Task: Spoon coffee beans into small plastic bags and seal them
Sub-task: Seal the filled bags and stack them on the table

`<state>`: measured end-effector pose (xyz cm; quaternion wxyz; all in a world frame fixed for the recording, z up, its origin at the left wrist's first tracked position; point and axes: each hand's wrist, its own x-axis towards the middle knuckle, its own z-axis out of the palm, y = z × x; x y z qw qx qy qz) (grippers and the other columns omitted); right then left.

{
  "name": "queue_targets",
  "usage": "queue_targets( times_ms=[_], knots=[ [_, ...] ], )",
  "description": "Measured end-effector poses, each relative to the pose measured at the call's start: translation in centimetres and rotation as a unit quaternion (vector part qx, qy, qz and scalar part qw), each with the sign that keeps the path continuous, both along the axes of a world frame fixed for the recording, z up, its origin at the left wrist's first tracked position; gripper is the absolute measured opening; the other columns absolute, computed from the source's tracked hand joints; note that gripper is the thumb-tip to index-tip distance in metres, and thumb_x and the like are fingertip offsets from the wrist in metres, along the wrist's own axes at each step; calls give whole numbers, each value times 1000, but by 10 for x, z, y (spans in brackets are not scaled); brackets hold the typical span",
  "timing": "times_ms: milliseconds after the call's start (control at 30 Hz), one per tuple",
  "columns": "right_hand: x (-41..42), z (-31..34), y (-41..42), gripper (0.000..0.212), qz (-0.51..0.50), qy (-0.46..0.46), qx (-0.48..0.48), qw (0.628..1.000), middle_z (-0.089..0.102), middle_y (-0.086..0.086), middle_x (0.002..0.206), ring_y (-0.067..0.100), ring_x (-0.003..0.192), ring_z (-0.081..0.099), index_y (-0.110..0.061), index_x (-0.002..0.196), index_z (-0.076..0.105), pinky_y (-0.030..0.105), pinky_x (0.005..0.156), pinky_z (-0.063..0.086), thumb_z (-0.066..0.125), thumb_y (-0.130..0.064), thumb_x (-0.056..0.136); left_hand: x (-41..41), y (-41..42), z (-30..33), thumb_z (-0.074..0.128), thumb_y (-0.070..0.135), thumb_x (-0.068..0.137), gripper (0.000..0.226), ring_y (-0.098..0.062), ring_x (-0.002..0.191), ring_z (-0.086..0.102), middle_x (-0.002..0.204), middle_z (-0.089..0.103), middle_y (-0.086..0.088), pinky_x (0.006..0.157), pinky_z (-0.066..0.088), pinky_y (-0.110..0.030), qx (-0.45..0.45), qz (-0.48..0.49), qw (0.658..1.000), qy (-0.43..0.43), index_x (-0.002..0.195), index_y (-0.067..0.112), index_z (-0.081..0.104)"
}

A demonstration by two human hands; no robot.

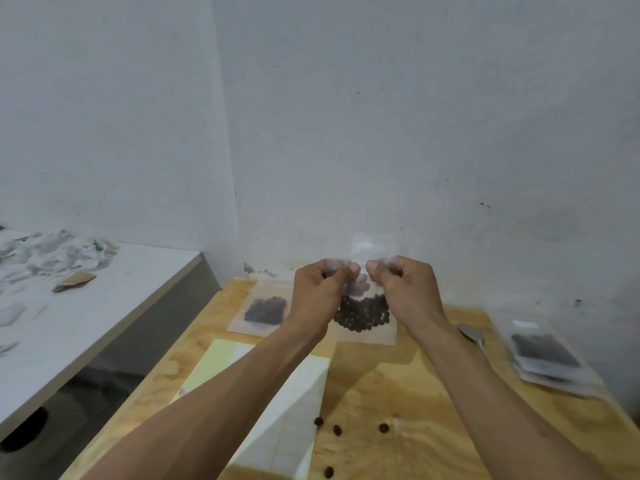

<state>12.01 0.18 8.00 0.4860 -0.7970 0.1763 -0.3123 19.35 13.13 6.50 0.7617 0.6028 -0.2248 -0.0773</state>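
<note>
With filled bags lying far left [265, 311] and right [547, 355], both hands, left hand [320, 289] and right hand [403, 287], pinch a small clear plastic bag of dark coffee beans [363, 315] at its top, seemingly sealing it.

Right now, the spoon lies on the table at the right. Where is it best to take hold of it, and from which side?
Probably by the handle, from the near right side. The spoon lies flat with its bowl toward the wall and the handle running back toward the person, beside the right forearm. Both hands are busy with the bag, so free the right hand first.
</note>
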Motion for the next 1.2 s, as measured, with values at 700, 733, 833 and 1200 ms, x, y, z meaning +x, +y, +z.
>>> queue_targets(
  times_ms=[700, 733, 833, 1200],
  knots=[
    [-158, -17, -181, 40, -254, 181, -3, 950, 73, 10, 122, 23, 101, 64, -8, 128, 70, 24, 83, 41, 71, -28, 93, -104, -195, -2, 68, 13, 93, 49, -27, 104, 64, 113, 68, -13, 89, 52, -35, 331, -181, 924, -65, 138, 2, 53],
    [-161, -21, -185, 32, -256, 210, -20, 943, 75, 10, 113, 26, 101, 66, -8, 118, 74, 25, 78, 41, 70, -29, 93, -108, -201, -4, 68, 13, 93, 24, -26, 101, 61, 112, 65, -12, 89, 51, -34, 352, -179, 916, -68, 115, 7, 62],
    [-163, -38, -193, 36, -251, 290, -48, 922, 63, 9, 68, 31, 74, 64, -9, 67, 64, 29, 55, 37, 66, -32, 94, -116, -216, -14, 71, 17, 91, 42, -22, 90, 52, 89, 52, -3, 78, 49, -35, 426, -176, 883, -90, 71, 23, 34],
    [-156, -47, -195, 34, -223, 288, 24, 931, 68, 21, 84, 29, 76, 61, 2, 86, 69, 33, 65, 42, 55, -26, 98, -121, -226, -18, 74, 13, 81, 30, -18, 71, 52, 78, 46, -2, 59, 43, -27, 403, -195, 894, -9, 74, 14, 45]
  ],
)
